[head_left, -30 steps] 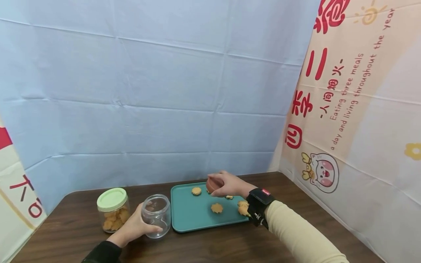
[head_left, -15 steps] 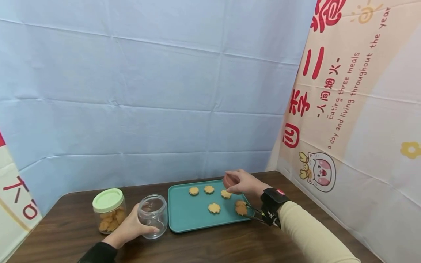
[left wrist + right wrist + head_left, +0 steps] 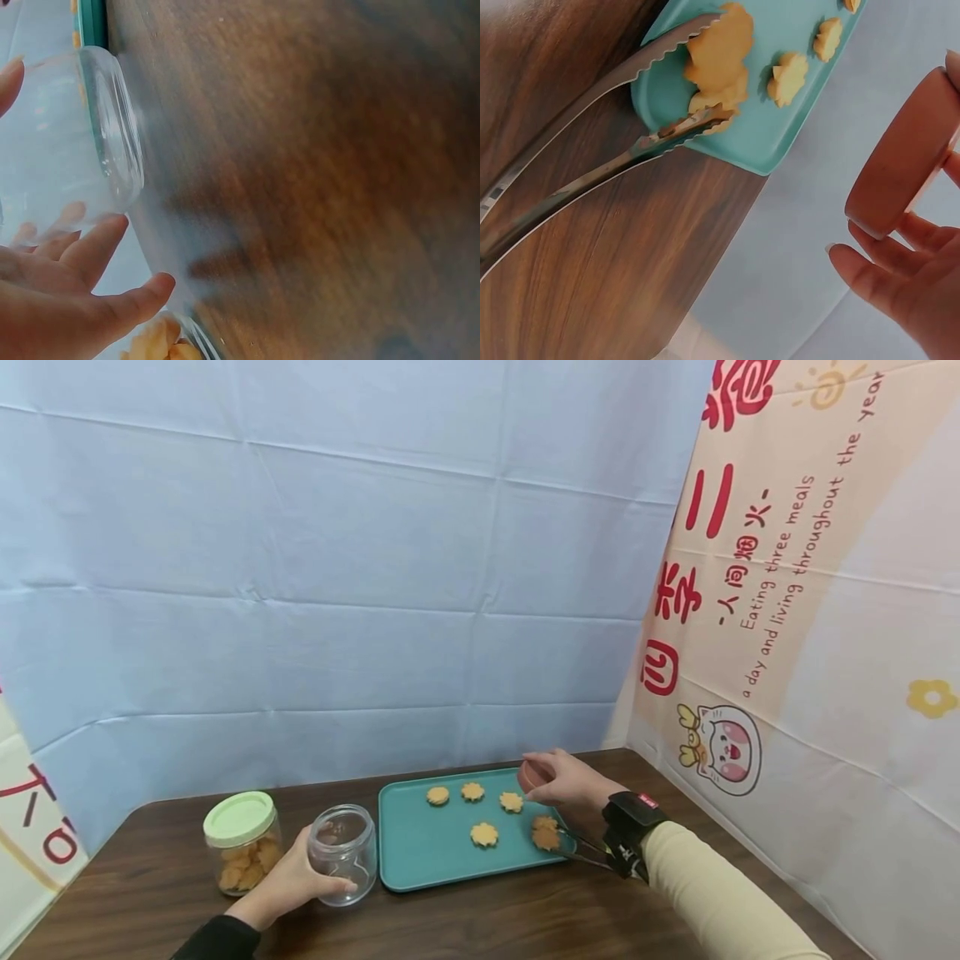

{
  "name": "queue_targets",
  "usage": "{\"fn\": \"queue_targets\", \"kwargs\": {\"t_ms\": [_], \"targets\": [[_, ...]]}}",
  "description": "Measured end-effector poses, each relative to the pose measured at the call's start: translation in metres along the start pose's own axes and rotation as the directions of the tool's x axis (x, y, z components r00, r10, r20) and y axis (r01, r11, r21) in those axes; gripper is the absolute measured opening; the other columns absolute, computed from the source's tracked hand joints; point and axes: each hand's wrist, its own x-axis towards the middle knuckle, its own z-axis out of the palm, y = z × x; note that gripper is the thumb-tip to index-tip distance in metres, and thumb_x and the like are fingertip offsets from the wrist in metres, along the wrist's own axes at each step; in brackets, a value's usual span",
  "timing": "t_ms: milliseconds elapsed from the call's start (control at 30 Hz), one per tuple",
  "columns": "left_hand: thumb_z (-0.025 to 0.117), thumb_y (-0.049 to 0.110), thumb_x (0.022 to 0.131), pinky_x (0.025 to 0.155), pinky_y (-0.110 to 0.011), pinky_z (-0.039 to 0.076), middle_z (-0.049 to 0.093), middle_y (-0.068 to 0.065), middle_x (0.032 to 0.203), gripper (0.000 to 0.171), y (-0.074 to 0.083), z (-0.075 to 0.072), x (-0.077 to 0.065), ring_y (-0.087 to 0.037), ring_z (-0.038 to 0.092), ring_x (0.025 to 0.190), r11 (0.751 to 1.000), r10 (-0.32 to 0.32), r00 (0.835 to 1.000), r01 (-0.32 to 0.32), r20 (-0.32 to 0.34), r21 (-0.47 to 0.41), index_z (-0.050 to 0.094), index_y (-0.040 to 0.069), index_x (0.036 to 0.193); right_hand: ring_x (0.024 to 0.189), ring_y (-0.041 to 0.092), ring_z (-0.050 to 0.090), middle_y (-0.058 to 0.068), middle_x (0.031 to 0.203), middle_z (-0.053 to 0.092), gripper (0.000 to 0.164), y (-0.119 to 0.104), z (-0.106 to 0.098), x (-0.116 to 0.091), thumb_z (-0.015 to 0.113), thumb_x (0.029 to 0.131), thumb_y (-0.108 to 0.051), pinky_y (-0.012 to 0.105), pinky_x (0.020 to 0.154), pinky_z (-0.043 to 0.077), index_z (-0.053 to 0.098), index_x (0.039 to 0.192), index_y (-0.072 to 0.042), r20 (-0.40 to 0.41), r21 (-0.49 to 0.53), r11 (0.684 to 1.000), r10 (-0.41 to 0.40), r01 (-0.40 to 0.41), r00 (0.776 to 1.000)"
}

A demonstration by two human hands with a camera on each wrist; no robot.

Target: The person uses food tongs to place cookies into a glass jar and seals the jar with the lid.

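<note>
My left hand (image 3: 288,872) grips a clear jar (image 3: 341,852) standing on the table just left of the teal tray (image 3: 420,852); nothing shows inside it. In the left wrist view, the thumb and fingers (image 3: 105,244) lie on opposite sides of the jar (image 3: 52,142). Above the tray's back right corner, my right hand (image 3: 566,785) holds a reddish-brown round lid (image 3: 531,777) by its edge. Metal tongs (image 3: 615,75) lie below that wrist, their scalloped tips on either side of overlapping flower-shaped cookies (image 3: 721,49) on the tray.
Several single cookies (image 3: 484,835) lie spaced out on the tray. A second jar (image 3: 242,843), with a light green lid and full of cookies, stands left of my left hand. A blue cloth (image 3: 360,610) hangs behind the table, with a printed one (image 3: 720,677) at the right.
My right hand has carried the lid rightward from over the tray's middle to its back right corner, slowing lately. The left hand keeps its hold on the jar. The head view has shifted slightly.
</note>
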Motion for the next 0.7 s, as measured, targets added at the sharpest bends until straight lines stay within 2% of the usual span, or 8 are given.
{"fn": "queue_targets", "kwargs": {"t_ms": [133, 267, 433, 533, 700], "targets": [[0.086, 0.014, 0.073, 0.095, -0.052, 0.044, 0.043, -0.028, 0.132, 0.1, -0.001, 0.001, 0.001, -0.039, 0.051, 0.115, 1.0, 0.0, 1.0, 0.0, -0.003, 0.006, 0.018, -0.011, 0.143, 0.1, 0.024, 0.05, 0.016, 0.123, 0.046, 0.072, 0.008, -0.002, 0.001, 0.076, 0.083, -0.024, 0.04, 0.082, 0.047, 0.045, 0.145, -0.007, -0.009, -0.043, 0.999, -0.004, 0.004, 1.0], [0.086, 0.014, 0.073, 0.095, -0.052, 0.044, 0.043, -0.028, 0.132, 0.1, 0.0, 0.002, 0.001, -0.039, 0.051, 0.115, 1.0, -0.006, 1.0, 0.006, -0.001, 0.004, 0.018, -0.011, 0.143, 0.095, 0.024, 0.051, 0.015, 0.116, 0.049, 0.072, 0.014, -0.004, -0.001, 0.077, 0.081, -0.024, 0.04, 0.08, 0.047, 0.047, 0.145, -0.009, -0.027, -0.086, 0.994, 0.062, -0.064, 0.998], [0.085, 0.014, 0.074, 0.094, -0.052, 0.044, 0.043, -0.029, 0.131, 0.099, 0.001, 0.002, -0.001, -0.039, 0.051, 0.115, 1.0, -0.01, 1.0, 0.01, 0.001, -0.001, 0.018, -0.012, 0.142, 0.095, 0.026, 0.053, 0.015, 0.116, 0.05, 0.075, 0.027, -0.004, -0.003, 0.08, 0.078, -0.025, 0.042, 0.08, 0.049, 0.048, 0.144, -0.009, -0.047, -0.111, 0.981, 0.152, -0.156, 0.987], [0.086, 0.014, 0.074, 0.094, -0.051, 0.044, 0.044, -0.029, 0.131, 0.098, 0.002, 0.002, -0.001, -0.038, 0.051, 0.115, 1.0, -0.01, 1.0, 0.01, -0.005, 0.003, 0.019, -0.012, 0.141, 0.094, 0.026, 0.053, 0.014, 0.113, 0.051, 0.075, 0.036, -0.004, -0.003, 0.08, 0.078, -0.026, 0.042, 0.08, 0.049, 0.048, 0.144, -0.01, -0.055, -0.12, 0.975, 0.183, -0.188, 0.982], [0.086, 0.014, 0.072, 0.095, -0.052, 0.043, 0.043, -0.029, 0.131, 0.098, 0.002, 0.0, 0.0, -0.038, 0.051, 0.115, 1.0, 0.006, 1.0, -0.006, -0.012, 0.022, 0.021, -0.012, 0.141, 0.092, 0.026, 0.053, 0.015, 0.111, 0.051, 0.076, 0.046, -0.006, -0.005, 0.08, 0.078, -0.029, 0.043, 0.079, 0.048, 0.048, 0.143, -0.007, -0.054, -0.135, 0.971, 0.192, -0.197, 0.98]]}}
